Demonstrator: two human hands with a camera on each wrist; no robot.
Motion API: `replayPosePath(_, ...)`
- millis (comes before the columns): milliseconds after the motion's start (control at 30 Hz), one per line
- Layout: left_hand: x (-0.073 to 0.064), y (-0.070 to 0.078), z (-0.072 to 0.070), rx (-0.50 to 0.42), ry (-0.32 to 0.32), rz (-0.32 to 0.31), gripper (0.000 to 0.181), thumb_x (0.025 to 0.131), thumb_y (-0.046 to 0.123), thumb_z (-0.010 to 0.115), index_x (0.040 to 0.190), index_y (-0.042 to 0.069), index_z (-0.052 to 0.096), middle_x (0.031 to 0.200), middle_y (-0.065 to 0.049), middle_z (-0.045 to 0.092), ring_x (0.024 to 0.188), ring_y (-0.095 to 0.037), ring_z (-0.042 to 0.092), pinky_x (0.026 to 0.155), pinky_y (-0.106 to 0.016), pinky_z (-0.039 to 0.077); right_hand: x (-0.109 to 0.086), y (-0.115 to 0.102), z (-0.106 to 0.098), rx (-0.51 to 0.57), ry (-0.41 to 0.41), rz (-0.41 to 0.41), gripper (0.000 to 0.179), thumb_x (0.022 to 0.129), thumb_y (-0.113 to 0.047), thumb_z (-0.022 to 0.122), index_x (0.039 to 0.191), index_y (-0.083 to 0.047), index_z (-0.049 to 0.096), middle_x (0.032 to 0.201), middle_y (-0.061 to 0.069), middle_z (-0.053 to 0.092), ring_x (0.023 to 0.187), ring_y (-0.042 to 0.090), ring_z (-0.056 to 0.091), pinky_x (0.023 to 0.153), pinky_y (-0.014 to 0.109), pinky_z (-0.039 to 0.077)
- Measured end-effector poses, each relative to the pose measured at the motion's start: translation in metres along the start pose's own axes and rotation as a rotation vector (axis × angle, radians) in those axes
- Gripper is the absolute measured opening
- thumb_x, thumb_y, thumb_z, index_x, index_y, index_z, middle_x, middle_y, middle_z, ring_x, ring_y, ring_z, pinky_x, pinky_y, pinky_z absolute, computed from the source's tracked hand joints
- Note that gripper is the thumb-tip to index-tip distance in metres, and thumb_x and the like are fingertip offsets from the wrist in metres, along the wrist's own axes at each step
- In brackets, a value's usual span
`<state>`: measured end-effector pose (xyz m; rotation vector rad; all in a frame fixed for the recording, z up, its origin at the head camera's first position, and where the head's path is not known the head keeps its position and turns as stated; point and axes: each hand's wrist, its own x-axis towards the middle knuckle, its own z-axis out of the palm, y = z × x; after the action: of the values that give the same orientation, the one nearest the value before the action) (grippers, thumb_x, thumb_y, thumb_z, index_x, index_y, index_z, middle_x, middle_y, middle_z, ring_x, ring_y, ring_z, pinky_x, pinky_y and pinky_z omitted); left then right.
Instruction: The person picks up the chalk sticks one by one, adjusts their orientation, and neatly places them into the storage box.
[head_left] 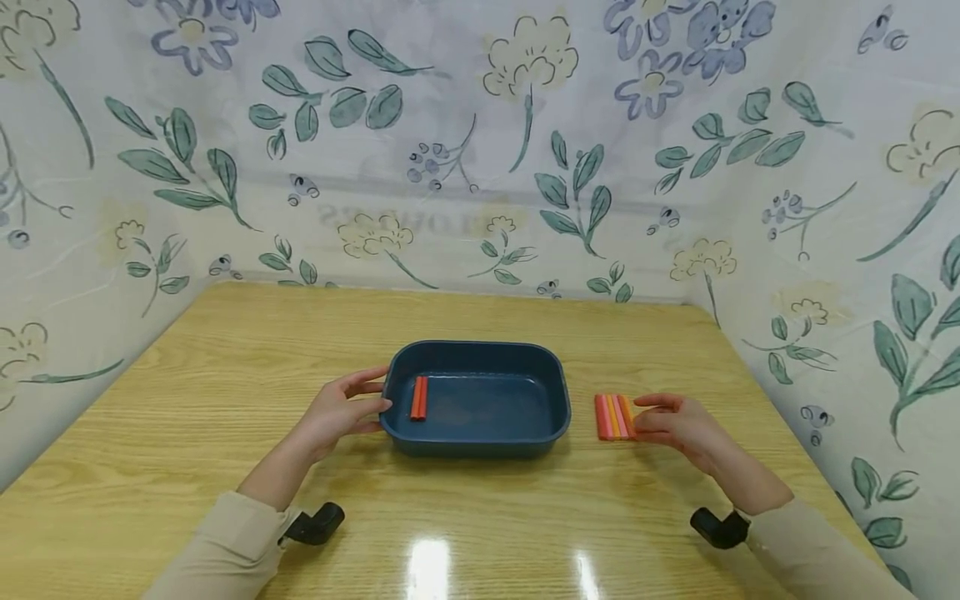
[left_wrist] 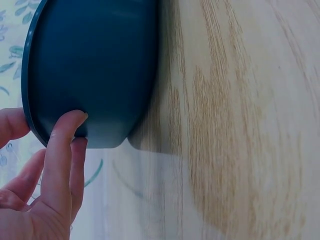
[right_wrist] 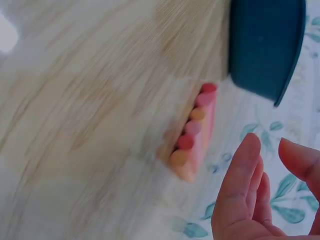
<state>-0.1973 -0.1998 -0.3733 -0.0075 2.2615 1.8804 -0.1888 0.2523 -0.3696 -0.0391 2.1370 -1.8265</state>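
Note:
A dark blue rectangular tub [head_left: 480, 448] with rounded corners sits mid-table. Two red sticks [head_left: 418, 398] lie side by side inside it, near its left end. My left hand [head_left: 337, 417] grips the tub's left end; in the left wrist view the thumb is at the rim and the fingers [left_wrist: 59, 155] touch the outer wall. To the tub's right, several red, pink and orange round sticks [head_left: 613, 417] lie in a tight row on the table. Beside the row's right end is my right hand [head_left: 678, 427], holding nothing, its fingers [right_wrist: 242, 175] extended and thumb apart.
The wood-grain table [head_left: 480, 521] carries bright reflections at its front. A flower-patterned cloth [head_left: 465, 192] rises behind the table and along both sides. Black devices are strapped at both wrists, over the beige sleeves [head_left: 247, 533].

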Motion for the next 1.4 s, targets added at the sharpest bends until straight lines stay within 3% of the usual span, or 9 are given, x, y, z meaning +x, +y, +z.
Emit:
replayPosePath(200, 0.000, 0.000, 0.000, -0.005, -0.002, 0.000, 0.060, 0.088, 0.003, 0.061, 0.141, -0.001, 0.035, 0.131, -0.029, 0.039, 0.089, -0.024, 0.064, 0.075, -0.039, 0.055, 0.006, 0.009, -0.007, -0.046, 0.063, 0.037, 0.053, 0.089, -0.002, 0.056, 0.131, 0.020, 0.032, 0.110, 0.024, 0.054, 0.086, 0.019, 0.062, 0.081, 0.036, 0.053)
replayPosePath(367, 0.000, 0.000, 0.000, -0.007, -0.004, -0.004, 0.059, 0.089, 0.004, 0.061, 0.142, -0.001, 0.035, 0.132, -0.030, 0.039, 0.091, -0.027, 0.064, 0.075, -0.040, 0.055, 0.012, 0.015, -0.012, -0.079, 0.093, 0.094, 0.053, 0.087, -0.002, 0.059, 0.130, 0.019, 0.035, 0.102, 0.014, 0.059, 0.081, 0.015, 0.061, 0.076, 0.034, 0.055)
replayPosePath(467, 0.000, 0.000, 0.000, -0.007, 0.000, -0.007, 0.059, 0.088, 0.004, 0.061, 0.141, 0.000, 0.035, 0.132, -0.029, 0.039, 0.092, -0.027, 0.064, 0.076, -0.040, 0.055, 0.017, 0.017, -0.014, -0.103, 0.074, 0.122, 0.055, 0.087, -0.002, 0.061, 0.130, 0.018, 0.034, 0.097, 0.011, 0.060, 0.079, 0.015, 0.062, 0.074, 0.034, 0.055)
replayPosePath(700, 0.000, 0.001, 0.000, -0.016, -0.001, -0.005, 0.059, 0.089, 0.003, 0.061, 0.142, -0.001, 0.035, 0.132, -0.030, 0.038, 0.091, -0.025, 0.063, 0.076, -0.040, 0.054, 0.028, 0.015, -0.014, -0.166, -0.010, 0.135, 0.063, 0.086, 0.002, 0.061, 0.137, 0.013, 0.026, 0.113, 0.027, 0.048, 0.080, 0.017, 0.060, 0.072, 0.035, 0.056)
replayPosePath(867, 0.000, 0.000, 0.000, -0.019, -0.001, -0.007, 0.059, 0.089, 0.003, 0.061, 0.142, 0.000, 0.035, 0.132, -0.030, 0.038, 0.091, -0.026, 0.063, 0.075, -0.040, 0.055, 0.038, 0.015, -0.016, -0.204, -0.044, 0.164, 0.068, 0.084, 0.007, 0.061, 0.140, 0.010, 0.023, 0.100, 0.018, 0.049, 0.075, 0.017, 0.059, 0.070, 0.033, 0.056)
replayPosePath(1133, 0.000, -0.001, 0.000, -0.009, 0.007, -0.008, 0.059, 0.088, 0.004, 0.061, 0.141, 0.000, 0.036, 0.132, -0.030, 0.039, 0.091, -0.025, 0.063, 0.075, -0.039, 0.055, 0.046, 0.012, -0.019, -0.235, -0.130, 0.176, 0.072, 0.081, 0.008, 0.061, 0.142, 0.007, 0.023, 0.091, 0.014, 0.050, 0.072, 0.018, 0.057, 0.069, 0.033, 0.056)
replayPosePath(1400, 0.000, -0.001, 0.001, -0.013, 0.005, -0.010, 0.059, 0.089, 0.004, 0.061, 0.142, 0.001, 0.035, 0.132, -0.030, 0.038, 0.093, -0.027, 0.063, 0.076, -0.040, 0.055, 0.045, 0.014, -0.012, -0.260, -0.045, 0.140, 0.066, 0.076, 0.010, 0.062, 0.133, 0.009, 0.029, 0.091, 0.015, 0.049, 0.071, 0.017, 0.056, 0.064, 0.030, 0.054)
